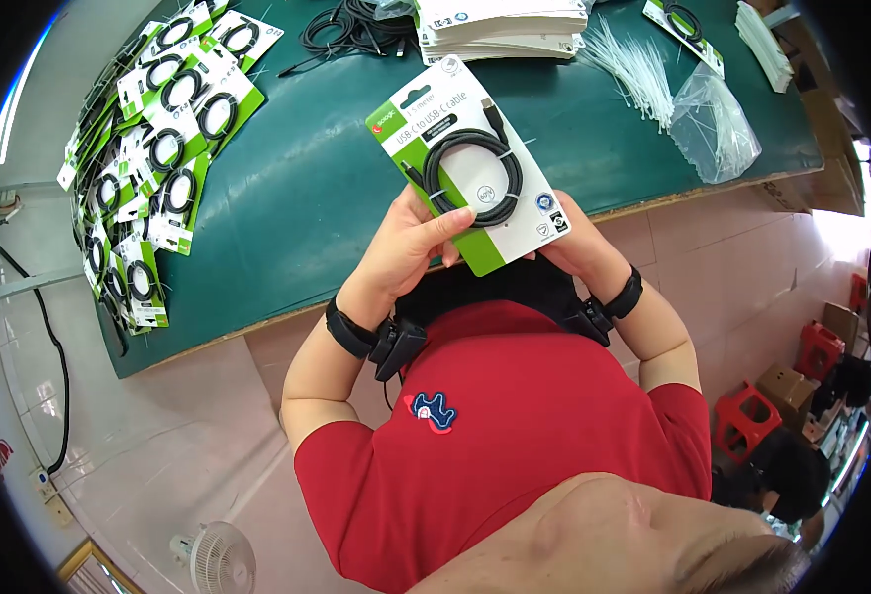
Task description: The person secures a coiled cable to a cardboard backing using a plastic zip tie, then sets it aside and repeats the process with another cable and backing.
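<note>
I hold a white and green backing card [455,119] with a coiled black cable [475,178] fastened on it, tilted over the near edge of the green table [307,198]. My left hand [411,247] grips the card's lower left side, thumb resting on the coil. My right hand [579,247] supports the card's lower right corner from behind. Both wrists wear black bands with small devices.
Many packaged cable cards [158,148] lie fanned out along the table's left side. A stack of blank cards [500,30], loose black cables [351,30], white ties [638,64] and a clear bag [718,124] sit at the far side. Red stools [752,416] stand at right; a fan [218,559] is below.
</note>
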Demonstrator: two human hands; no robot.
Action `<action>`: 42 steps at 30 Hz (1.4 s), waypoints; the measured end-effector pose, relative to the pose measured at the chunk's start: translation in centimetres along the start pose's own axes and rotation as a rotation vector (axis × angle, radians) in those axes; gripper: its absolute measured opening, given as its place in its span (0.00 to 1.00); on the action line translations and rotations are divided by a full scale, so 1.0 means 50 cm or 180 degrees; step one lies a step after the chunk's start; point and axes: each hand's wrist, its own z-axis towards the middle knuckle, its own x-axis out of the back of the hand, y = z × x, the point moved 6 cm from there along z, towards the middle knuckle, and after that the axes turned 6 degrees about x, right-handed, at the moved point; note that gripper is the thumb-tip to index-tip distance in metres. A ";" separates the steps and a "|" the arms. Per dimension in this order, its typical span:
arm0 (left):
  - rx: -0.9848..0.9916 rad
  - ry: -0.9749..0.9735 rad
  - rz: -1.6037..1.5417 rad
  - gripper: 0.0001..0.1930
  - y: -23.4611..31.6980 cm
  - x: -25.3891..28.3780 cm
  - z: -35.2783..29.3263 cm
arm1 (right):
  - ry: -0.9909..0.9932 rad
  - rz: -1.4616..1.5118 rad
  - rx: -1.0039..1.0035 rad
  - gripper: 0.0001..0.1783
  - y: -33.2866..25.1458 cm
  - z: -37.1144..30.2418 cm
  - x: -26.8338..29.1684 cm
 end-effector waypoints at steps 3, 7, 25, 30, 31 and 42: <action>-0.0112 0.0070 -0.0114 0.28 0.001 0.011 0.002 | 0.0100 -0.0327 0.0214 0.12 -0.024 0.007 0.016; -0.0265 0.0209 0.0033 0.26 0.015 0.020 -0.008 | 0.0743 -0.2228 0.1724 0.13 -0.194 0.002 0.024; -0.0951 0.0491 0.0909 0.25 0.043 0.004 -0.007 | -0.0648 -0.3673 0.3730 0.11 -0.232 -0.037 -0.179; -0.1146 0.0900 0.1658 0.20 0.049 0.010 -0.018 | -0.0939 -0.2613 0.2510 0.06 -0.214 -0.030 -0.140; -0.1216 0.1073 0.2015 0.19 0.053 0.011 -0.021 | -0.0706 -0.1895 0.1476 0.07 -0.187 -0.016 -0.111; -0.3592 0.0885 0.4249 0.23 0.080 -0.062 -0.053 | -0.0250 -0.0306 -0.0331 0.10 -0.100 0.011 -0.060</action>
